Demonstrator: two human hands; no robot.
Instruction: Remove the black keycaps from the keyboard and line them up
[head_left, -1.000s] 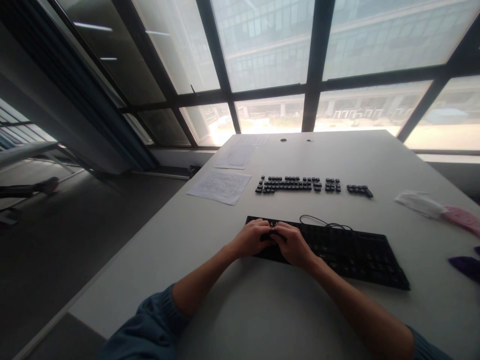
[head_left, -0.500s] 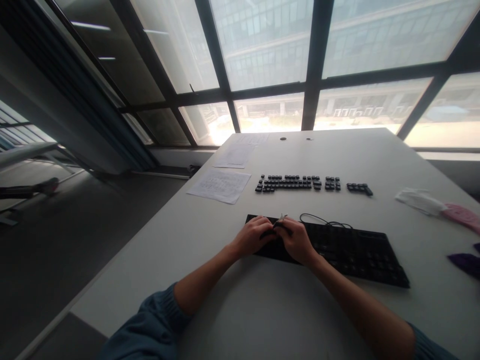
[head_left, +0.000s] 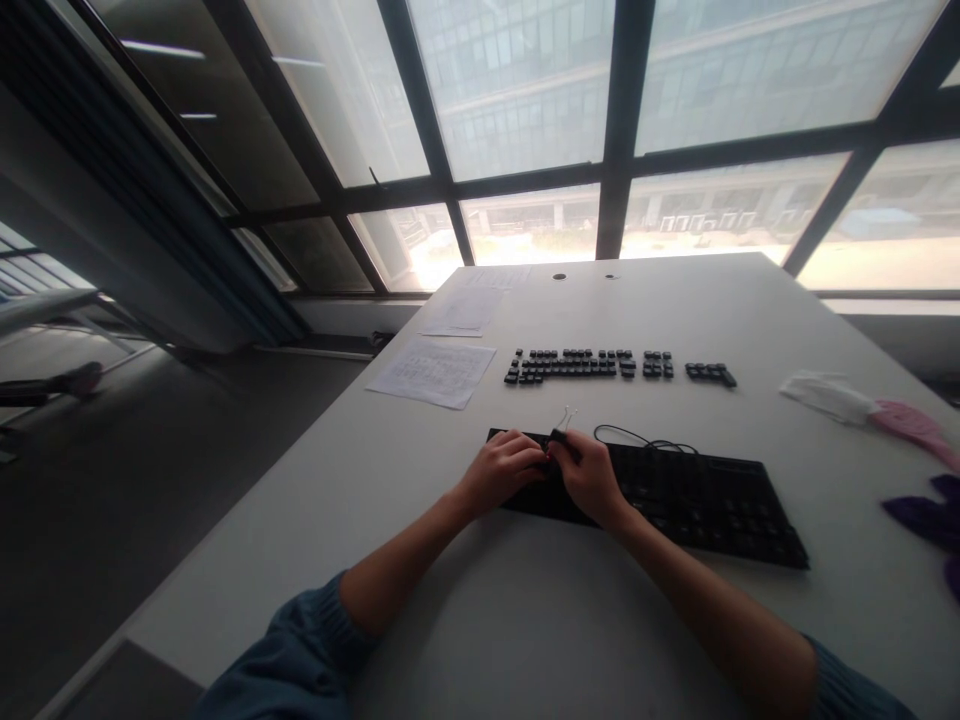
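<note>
A black keyboard [head_left: 697, 500] lies at a slant on the white table, both my hands over its left part. Between thumb and fingers, my right hand [head_left: 589, 470] grips a keycap puller [head_left: 558, 435]. The puller has a dark handle, and its two thin wire prongs stick up and away from me. Right beside it, my left hand [head_left: 504, 468] is closed, fingers curled over the keyboard's left end with the tips almost touching the right hand's. Whatever lies under those fingertips is hidden. Beyond the keyboard, removed black keycaps [head_left: 581, 369] stand in rows laid out like a keyboard.
Printed sheets [head_left: 431, 372] lie at the table's left. The keyboard's cable [head_left: 637, 434] loops behind it. To the right are a white and pink cloth item [head_left: 832, 397] and a dark purple item [head_left: 919, 520]. Large windows rise past the table's far edge.
The keycap puller has turned in my right hand, so its wire prongs now point up and stand out clear of the fingers. My left hand stays close by, its fingers more curled.
</note>
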